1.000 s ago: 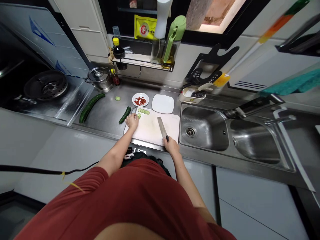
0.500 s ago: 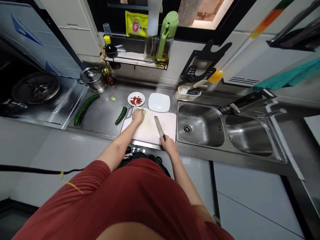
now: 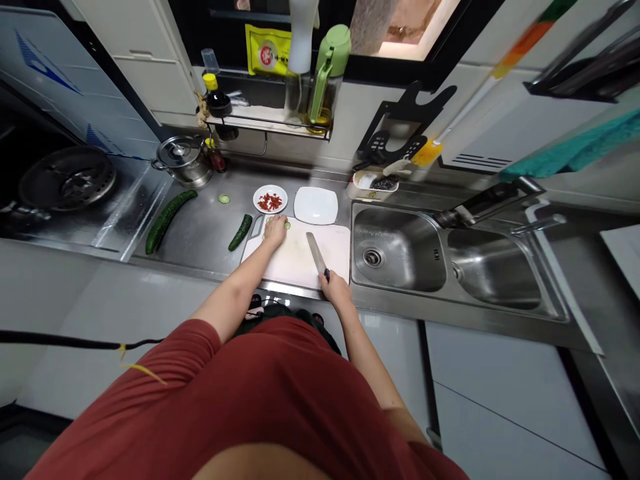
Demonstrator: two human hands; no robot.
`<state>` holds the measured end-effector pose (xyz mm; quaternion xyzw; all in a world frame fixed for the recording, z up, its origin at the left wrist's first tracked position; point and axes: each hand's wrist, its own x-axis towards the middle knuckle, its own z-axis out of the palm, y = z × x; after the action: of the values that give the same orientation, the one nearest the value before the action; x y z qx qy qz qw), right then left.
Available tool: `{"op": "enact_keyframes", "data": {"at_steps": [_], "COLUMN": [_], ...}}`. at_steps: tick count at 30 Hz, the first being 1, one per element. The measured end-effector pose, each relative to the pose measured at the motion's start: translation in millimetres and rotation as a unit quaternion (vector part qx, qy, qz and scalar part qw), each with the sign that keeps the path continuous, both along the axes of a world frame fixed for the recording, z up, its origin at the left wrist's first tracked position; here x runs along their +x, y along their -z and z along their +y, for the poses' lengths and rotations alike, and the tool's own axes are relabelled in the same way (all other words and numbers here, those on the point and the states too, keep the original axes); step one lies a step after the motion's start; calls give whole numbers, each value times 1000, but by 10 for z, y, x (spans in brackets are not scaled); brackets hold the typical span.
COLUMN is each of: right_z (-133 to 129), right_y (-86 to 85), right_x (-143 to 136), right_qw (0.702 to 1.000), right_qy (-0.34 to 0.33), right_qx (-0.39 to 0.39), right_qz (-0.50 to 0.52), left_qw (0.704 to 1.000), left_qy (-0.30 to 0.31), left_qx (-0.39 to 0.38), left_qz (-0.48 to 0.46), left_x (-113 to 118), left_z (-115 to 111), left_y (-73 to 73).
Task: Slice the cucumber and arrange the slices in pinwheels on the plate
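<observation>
Near the upper left corner of the white cutting board (image 3: 300, 257), my left hand (image 3: 275, 230) is lowered over cut cucumber slices (image 3: 287, 225), its fingers curled round them. Pale green edges show on both sides of the fingers; the rest is hidden under the hand. My right hand (image 3: 336, 291) grips the dark handle of a kitchen knife (image 3: 316, 253) at the front right of the board. The blade lies low over the board, tip pointing away, apart from the slices. Left of the board is a cut length of cucumber (image 3: 241, 233).
Behind the board stand a plate of chopped red pieces (image 3: 271, 199) and a white square plate (image 3: 315, 205). A whole cucumber (image 3: 169, 221), a cucumber end (image 3: 224, 199) and a steel pot (image 3: 185, 162) are farther left. The double sink (image 3: 400, 283) adjoins the board's right side.
The whole view has shifted slightly with the head. Both hands hold nearly the same places over the board, and the knife stays in my right hand.
</observation>
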<state>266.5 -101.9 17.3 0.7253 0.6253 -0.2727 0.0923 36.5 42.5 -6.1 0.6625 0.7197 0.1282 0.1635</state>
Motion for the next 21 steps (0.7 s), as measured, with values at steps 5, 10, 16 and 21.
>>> {"op": "enact_keyframes", "data": {"at_steps": [5, 10, 16, 21], "right_z": [3, -2, -1, -10], "right_y": [-5, -1, 9, -7], "right_x": [-1, -8, -6, -4], "right_qw": [1000, 1000, 1000, 1000], "right_qy": [-5, -7, -5, -4], "right_qx": [2, 0, 4, 6], "right_qz": [-1, -4, 2, 6], "left_qw": [1000, 995, 983, 976], "left_qy": [-11, -52, -36, 110], "left_qx": [-16, -29, -53, -133], "left_qz": [-23, -75, -173, -132], "left_x": [-15, -27, -98, -217], "left_z": [-5, -1, -27, -43], "left_y": [-1, -5, -8, -31]}}
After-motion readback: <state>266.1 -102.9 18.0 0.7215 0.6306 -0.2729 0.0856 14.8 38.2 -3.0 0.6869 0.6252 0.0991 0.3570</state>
